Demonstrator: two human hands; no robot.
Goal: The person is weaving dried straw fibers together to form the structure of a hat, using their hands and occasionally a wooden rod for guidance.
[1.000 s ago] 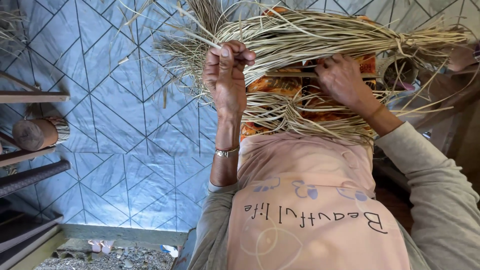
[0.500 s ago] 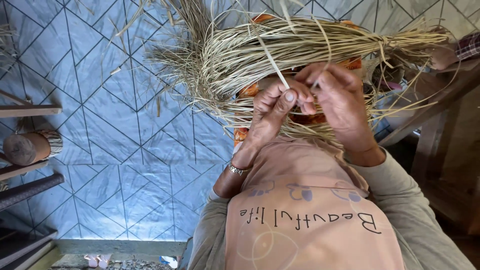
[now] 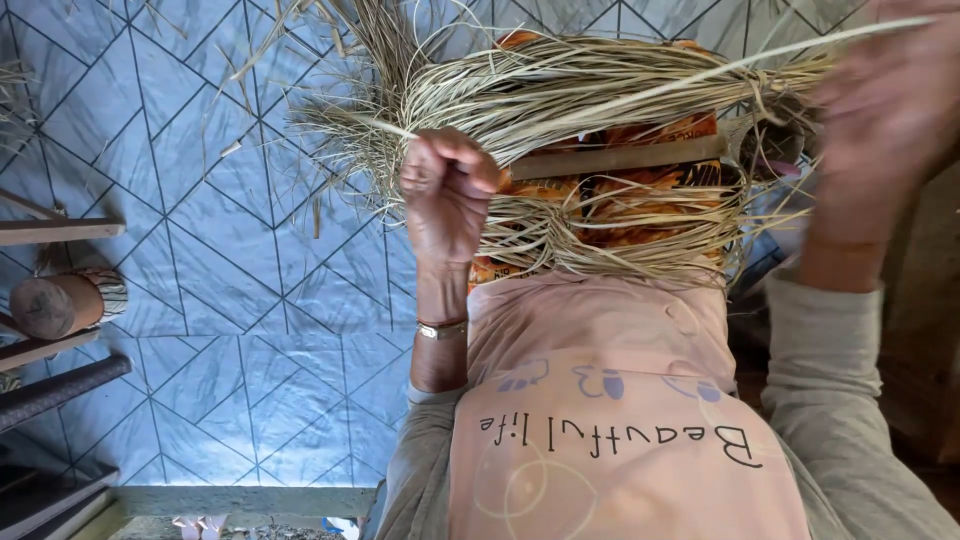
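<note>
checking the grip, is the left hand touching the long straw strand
Touching. The head view shows the left hand closed in a fist around the straw strand, which runs out both sides of the fingers.

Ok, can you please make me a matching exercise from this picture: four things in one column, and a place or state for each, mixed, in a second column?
Things:
1. left hand
2. right hand
3. wooden bar
4. bracelet

Places or states:
A. on the left wrist
B. blurred, at the picture's right edge
C. lying across the straw bundle
D. closed in a fist on a strand

Pairs: 1-D, 2-B, 3-C, 4-A
</note>
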